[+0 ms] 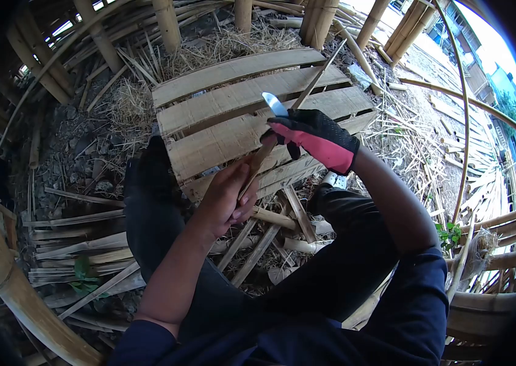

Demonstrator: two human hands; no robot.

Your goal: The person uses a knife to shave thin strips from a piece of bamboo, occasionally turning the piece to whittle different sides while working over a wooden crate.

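Observation:
My bare left hand (227,194) is wrapped round the lower part of a bamboo strip (316,78). The strip slants up and to the right, passing by my other hand, and narrows towards its far end. On my right hand (319,138) is a pink and black glove. Its fingers are closed on a knife (275,105), whose shiny blade sticks up at the upper left; the handle is hidden in the glove. Both hands are above a low slatted wooden bench (209,111), in front of my knees.
Bamboo posts (166,25) stand along the back. Split bamboo pieces (81,235) lie at the left, with more scraps (416,131) strewn over the ground at the right. A thick curved bamboo pole (17,287) runs down the left edge. Short offcuts (299,213) lie between my legs.

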